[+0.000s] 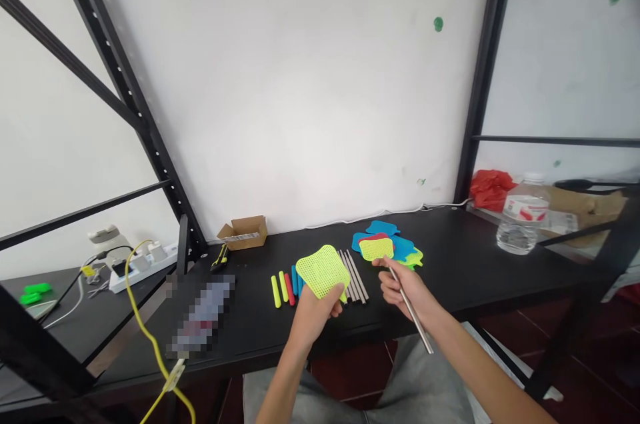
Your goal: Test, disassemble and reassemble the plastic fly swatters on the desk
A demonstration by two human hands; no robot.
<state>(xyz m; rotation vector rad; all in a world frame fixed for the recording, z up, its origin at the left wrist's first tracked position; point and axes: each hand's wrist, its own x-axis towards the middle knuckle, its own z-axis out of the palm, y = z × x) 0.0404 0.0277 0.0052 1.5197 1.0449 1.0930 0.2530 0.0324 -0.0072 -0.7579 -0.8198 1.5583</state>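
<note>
My left hand [320, 307] is closed on a yellow-green mesh fly swatter head [324, 271], held above the table with its broad face up. In my right hand [403, 287] a thin silver metal rod [414, 317] lies slanting, its lower end towards me. The right fingertips reach the near edge of another yellow fly swatter head [377, 249] on a pile; whether they touch it I cannot tell. Blue fly swatter heads [383, 228] and some red lie in that pile. Several metal rods [357, 281] lie between my hands. Left of them are yellow, red [289, 289] and blue handle tubes.
The black table [250, 331] carries an open cardboard box [243, 233], a yellow-black cutter [220, 257] and a blurred-out object [204, 314] on the left. A power strip [145, 267] and yellow cable [145, 327] are further left. At right stands a water bottle [523, 217].
</note>
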